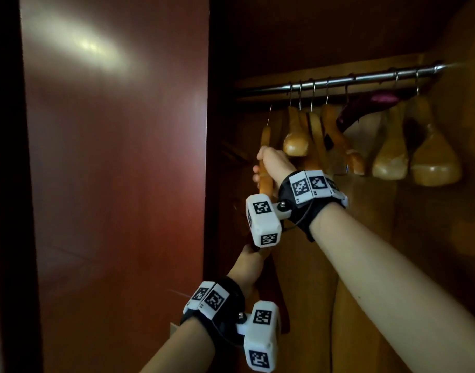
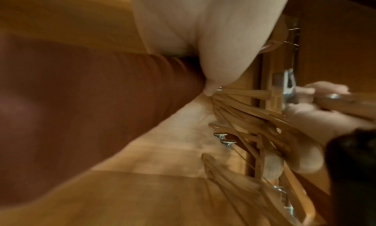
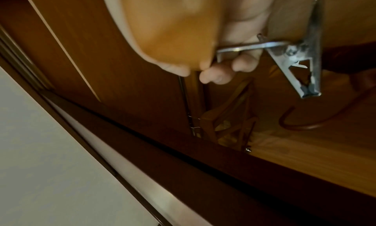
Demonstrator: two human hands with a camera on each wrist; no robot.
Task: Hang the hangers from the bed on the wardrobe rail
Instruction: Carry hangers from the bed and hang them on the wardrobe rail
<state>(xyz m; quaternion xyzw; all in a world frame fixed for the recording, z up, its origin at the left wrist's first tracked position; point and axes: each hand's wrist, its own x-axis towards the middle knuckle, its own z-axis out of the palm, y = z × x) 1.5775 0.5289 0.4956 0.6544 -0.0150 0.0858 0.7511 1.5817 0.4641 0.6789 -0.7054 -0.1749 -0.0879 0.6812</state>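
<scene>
- The wardrobe rail is a metal bar that runs across the upper part of the open wardrobe, rising toward the right side wall.
- Left of the rail stands the reddish sliding door; its edge is near the left end of the rail.
- On the rail hang several wooden hangers in a close group, and two broader ones nearer to the right end.
- A dark purple hanger hangs on the rail between these two groups.
- The stretch of rail left of the hanging group is bare, and it is short, up to the door edge.
- The right hand is below this bare stretch of rail; its fingers are wrapped round a wooden hanger.
- The wire hook of that hanger points up and its tip is under the rail, not on it.
- In the right wrist view the fingers curl round the wood, and a metal clip on a bar sticks out beside them.
- The left hand is lower, well under the rail, near the door edge.
- In the left wrist view this hand grasps a bundle of wooden hangers with metal clips; the picture is blurred.
- Under the hanging hangers the wardrobe inside is open room with light wooden walls.
</scene>
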